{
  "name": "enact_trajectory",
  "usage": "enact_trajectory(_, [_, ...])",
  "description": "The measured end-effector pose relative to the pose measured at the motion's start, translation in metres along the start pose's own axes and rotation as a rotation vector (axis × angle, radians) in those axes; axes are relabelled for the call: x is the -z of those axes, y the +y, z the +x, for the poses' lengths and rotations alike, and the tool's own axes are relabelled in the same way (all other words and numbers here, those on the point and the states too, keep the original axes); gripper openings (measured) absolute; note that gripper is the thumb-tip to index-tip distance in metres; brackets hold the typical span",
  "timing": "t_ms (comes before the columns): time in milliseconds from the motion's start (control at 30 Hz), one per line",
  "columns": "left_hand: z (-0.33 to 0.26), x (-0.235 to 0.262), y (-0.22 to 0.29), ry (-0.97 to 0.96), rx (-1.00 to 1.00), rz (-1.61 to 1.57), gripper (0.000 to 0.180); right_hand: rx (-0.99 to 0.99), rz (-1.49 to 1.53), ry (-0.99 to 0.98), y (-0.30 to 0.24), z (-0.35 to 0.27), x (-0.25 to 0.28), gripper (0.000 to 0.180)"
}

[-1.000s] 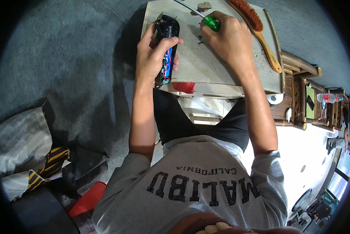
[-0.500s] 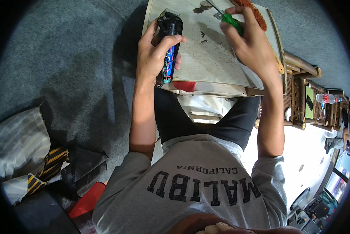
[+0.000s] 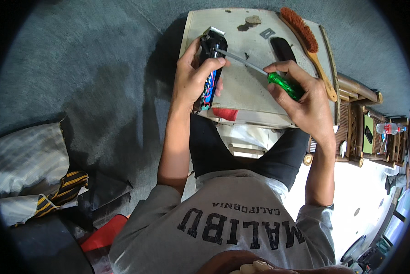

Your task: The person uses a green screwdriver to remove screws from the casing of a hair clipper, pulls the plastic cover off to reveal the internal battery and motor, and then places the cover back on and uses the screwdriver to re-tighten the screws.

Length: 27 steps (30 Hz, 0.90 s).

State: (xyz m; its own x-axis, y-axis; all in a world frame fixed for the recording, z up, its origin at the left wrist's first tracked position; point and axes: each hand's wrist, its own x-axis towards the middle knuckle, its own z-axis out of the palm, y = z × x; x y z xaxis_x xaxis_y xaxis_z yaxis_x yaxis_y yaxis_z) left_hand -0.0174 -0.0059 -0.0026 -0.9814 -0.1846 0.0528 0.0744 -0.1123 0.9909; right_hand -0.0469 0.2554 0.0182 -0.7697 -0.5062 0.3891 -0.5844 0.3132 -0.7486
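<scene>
My left hand (image 3: 192,77) is closed around a black hair clipper (image 3: 220,44) whose casing is off on the side facing up. Inside its lower half a blue battery (image 3: 209,85), red wires and a bit of green circuit board show. The metal blade end points away from me. In my right hand (image 3: 305,98) is a screwdriver with a green see-through handle (image 3: 283,86), fingers wrapped round it. Its long metal shaft (image 3: 244,61) reaches left, and the tip meets the clipper's black upper part; whether it sits in a screw I cannot tell.
On the pale table (image 3: 246,91) lie a brush with orange bristles (image 3: 301,29), a long black cover-like piece (image 3: 282,48), a small flat grey plate (image 3: 267,33) and dark crumbs. Bamboo furniture (image 3: 351,118) stands to the right. Grey cloth (image 3: 31,155) lies at the left.
The screwdriver has come down and left from near the brush, and its tip now touches the clipper. The black piece and the grey plate on the table are now more exposed.
</scene>
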Motion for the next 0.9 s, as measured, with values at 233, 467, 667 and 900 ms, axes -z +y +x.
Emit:
enact_trajectory(233, [0.0,-0.001,0.001,0.002,-0.006,-0.008,0.051,-0.032,0.018,-0.031,-0.005,0.002,0.002,0.021])
enact_trajectory(467, [0.0,-0.002,0.003,-0.05,-0.025,0.038,0.043,-0.371,0.47,-0.245,-0.003,0.005,0.018,0.024])
enact_trajectory(667, [0.0,-0.004,0.002,-0.035,-0.028,0.004,0.049,-0.515,0.594,-0.275,0.003,0.007,0.021,0.026])
enact_trajectory(900, [0.0,-0.003,0.003,-0.049,-0.023,0.026,0.046,-0.423,0.594,-0.236,0.012,0.004,0.014,0.025])
